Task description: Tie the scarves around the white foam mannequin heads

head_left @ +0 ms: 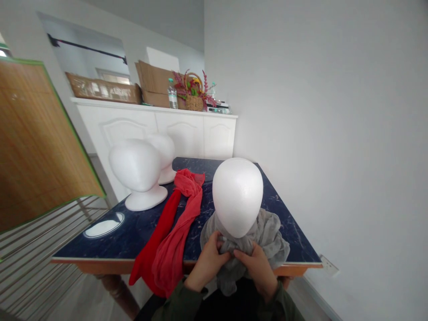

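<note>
Just gathering a grey scarf under a white foam head, left hand and right hand working side by side, fingers clamped on the cloth, at the near edge of a dark blue marbled bench; a red scarf lying alongside, two more foam heads standing beyond, white cabinets carrying cardboard and a wicker basket, a white wall rising on the right.

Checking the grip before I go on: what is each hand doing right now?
Left hand: closed, holding the gray scarf below the foam head.
Right hand: closed, holding the same gray scarf.
</note>
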### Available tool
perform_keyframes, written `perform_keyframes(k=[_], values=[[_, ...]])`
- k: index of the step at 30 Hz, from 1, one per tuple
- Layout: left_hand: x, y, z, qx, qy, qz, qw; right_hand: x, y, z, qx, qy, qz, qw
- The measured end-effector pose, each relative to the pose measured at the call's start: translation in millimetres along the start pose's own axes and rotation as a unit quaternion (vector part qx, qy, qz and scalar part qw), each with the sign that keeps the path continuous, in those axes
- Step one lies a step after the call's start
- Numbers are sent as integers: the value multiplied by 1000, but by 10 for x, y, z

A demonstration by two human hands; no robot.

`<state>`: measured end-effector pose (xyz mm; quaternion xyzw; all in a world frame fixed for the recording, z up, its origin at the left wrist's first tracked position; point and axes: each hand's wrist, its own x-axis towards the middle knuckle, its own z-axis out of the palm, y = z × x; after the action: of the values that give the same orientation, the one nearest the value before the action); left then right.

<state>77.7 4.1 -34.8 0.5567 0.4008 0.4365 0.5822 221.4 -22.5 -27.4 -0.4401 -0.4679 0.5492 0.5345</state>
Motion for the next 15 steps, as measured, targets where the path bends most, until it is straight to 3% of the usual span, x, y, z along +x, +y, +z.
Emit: perform_keyframes(k=[3, 6, 12, 15], values=[[5, 57, 7, -23, -30, -7, 999, 20, 15, -77, -119, 81, -37, 989], [12, 89, 12, -78, -39, -16, 996, 28, -13, -141, -146, 81, -43, 985], [23, 67, -58, -253, 14, -61, 965, 43, 13, -224, -81, 113, 4, 990], [60, 93, -131, -314, 30, -92, 945, 53, 27, -246, 21, 96, 18, 995]])
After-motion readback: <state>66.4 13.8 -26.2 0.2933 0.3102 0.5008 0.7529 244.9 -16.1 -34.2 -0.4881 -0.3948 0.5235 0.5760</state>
